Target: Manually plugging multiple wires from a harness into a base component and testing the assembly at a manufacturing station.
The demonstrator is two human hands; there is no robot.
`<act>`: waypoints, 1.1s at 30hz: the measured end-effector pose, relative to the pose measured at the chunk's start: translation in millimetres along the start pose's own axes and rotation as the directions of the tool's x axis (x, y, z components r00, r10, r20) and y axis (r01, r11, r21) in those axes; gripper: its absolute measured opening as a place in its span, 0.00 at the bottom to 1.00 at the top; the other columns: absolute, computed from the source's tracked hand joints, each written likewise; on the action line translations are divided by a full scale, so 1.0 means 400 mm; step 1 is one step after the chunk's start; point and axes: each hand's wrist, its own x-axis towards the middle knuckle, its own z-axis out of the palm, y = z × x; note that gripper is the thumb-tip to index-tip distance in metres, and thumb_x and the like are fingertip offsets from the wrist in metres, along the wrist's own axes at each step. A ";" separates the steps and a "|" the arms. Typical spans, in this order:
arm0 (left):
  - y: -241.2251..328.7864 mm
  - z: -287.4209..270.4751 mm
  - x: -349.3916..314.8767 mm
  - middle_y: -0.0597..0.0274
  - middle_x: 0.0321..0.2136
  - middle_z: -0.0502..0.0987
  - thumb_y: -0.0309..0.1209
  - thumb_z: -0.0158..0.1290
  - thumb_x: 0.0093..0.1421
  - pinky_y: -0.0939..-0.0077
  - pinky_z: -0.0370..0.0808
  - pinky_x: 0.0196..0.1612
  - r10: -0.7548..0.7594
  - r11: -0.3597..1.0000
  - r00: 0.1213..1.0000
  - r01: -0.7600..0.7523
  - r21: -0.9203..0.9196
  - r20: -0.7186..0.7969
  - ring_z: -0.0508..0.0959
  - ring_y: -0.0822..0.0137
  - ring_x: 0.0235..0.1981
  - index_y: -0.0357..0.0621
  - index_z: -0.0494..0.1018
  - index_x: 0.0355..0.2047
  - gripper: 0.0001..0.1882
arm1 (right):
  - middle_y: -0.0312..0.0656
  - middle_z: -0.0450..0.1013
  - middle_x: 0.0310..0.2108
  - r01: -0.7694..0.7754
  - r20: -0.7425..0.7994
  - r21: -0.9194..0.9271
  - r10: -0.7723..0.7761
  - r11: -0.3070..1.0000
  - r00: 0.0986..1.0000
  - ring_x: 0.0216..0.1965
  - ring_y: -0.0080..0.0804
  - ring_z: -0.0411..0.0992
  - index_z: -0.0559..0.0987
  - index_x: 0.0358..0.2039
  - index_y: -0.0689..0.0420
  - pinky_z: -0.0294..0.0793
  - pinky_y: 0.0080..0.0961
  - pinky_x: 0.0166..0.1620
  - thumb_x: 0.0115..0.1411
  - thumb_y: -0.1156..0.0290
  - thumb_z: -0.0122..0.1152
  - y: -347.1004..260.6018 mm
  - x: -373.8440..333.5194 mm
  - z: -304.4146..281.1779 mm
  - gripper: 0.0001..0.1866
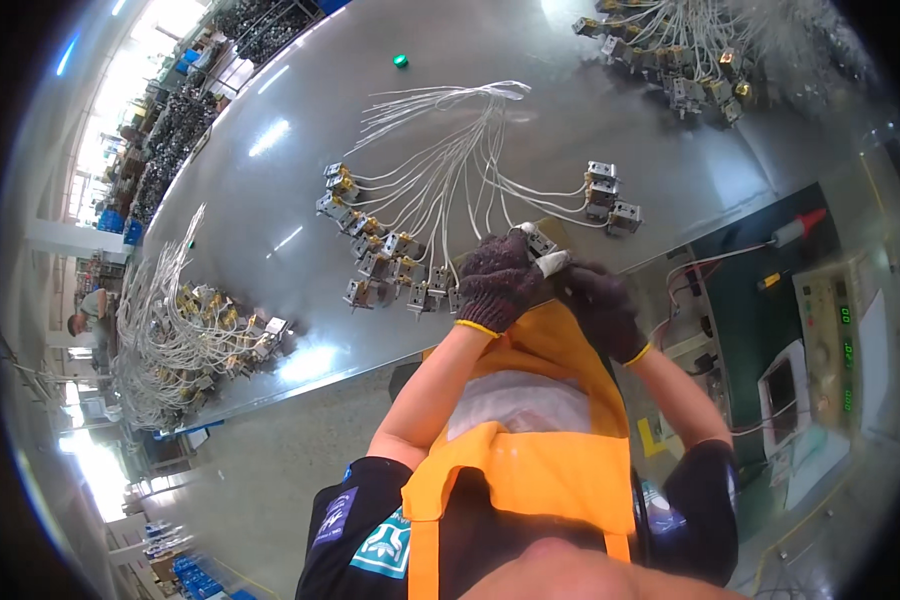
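Note:
Both hands wear dark knitted gloves with yellow cuffs and meet at the front edge of the metal table. My left hand (pixel 500 285) has its fingers curled round a small boxy metal part with a white lead (pixel 538 239). My right hand (pixel 600 302) pinches a small white piece, cloth or paper (pixel 553 262), against that part; its fingertips are partly hidden. Just beyond lies a bundle of white wires (pixel 480 140), with a row of similar metal parts (pixel 375 250) on the left and a small stack (pixel 602 190) on the right.
Another wired heap (pixel 200 340) lies at the table's left; one more (pixel 680 60) sits far right. A green round cap (pixel 400 61) is at the back. To my right stand a meter with green digits (pixel 825 340), a red-tipped probe (pixel 800 228) and loose leads.

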 end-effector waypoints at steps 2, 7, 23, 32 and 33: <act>0.011 -0.001 0.005 0.50 0.42 0.77 0.48 0.58 0.56 0.54 0.73 0.46 0.026 1.000 0.999 -0.026 0.014 0.019 0.76 0.46 0.41 0.47 0.75 0.48 0.25 | 0.35 0.73 0.27 -0.431 0.080 0.480 0.451 0.765 0.889 0.24 0.27 0.72 0.79 0.42 0.52 0.73 0.25 0.30 0.61 0.73 0.58 -0.007 -0.008 0.025 0.09; 0.020 0.011 -0.016 0.44 0.43 0.76 0.45 0.64 0.51 0.54 0.74 0.45 -0.002 1.000 0.972 0.002 0.000 -0.233 0.76 0.44 0.41 0.39 0.70 0.53 0.33 | 0.28 0.59 0.14 -0.538 0.318 0.823 0.636 0.182 0.703 0.10 0.19 0.55 0.74 0.33 0.51 0.54 0.19 0.13 0.67 0.64 0.52 -0.045 -0.072 0.082 0.07; -0.002 0.089 0.004 0.52 0.34 0.78 0.44 0.66 0.48 0.55 0.72 0.43 -0.055 0.989 0.951 0.011 -0.145 -0.304 0.75 0.48 0.38 0.40 0.73 0.47 0.30 | 0.39 0.76 0.34 -0.369 -0.041 0.822 0.692 0.434 0.721 0.28 0.22 0.73 0.71 0.50 0.57 0.75 0.19 0.33 0.69 0.68 0.47 0.017 -0.057 -0.012 0.13; 0.003 0.039 0.017 0.44 0.39 0.77 0.46 0.58 0.56 0.57 0.71 0.48 -0.080 0.991 0.996 0.075 -0.113 -0.038 0.75 0.47 0.44 0.35 0.73 0.49 0.28 | 0.42 0.77 0.34 -0.360 -0.139 0.389 0.441 0.848 0.887 0.29 0.26 0.75 0.78 0.42 0.58 0.74 0.22 0.33 0.66 0.72 0.53 -0.047 -0.062 0.075 0.08; 0.003 0.053 0.021 0.43 0.39 0.77 0.47 0.57 0.57 0.57 0.71 0.49 -0.139 0.988 0.987 0.132 -0.086 -0.077 0.75 0.47 0.44 0.35 0.73 0.49 0.29 | 0.44 0.76 0.35 -0.278 -0.242 0.268 0.343 0.923 0.908 0.31 0.30 0.75 0.79 0.40 0.59 0.74 0.25 0.35 0.65 0.73 0.54 -0.042 -0.049 0.076 0.07</act>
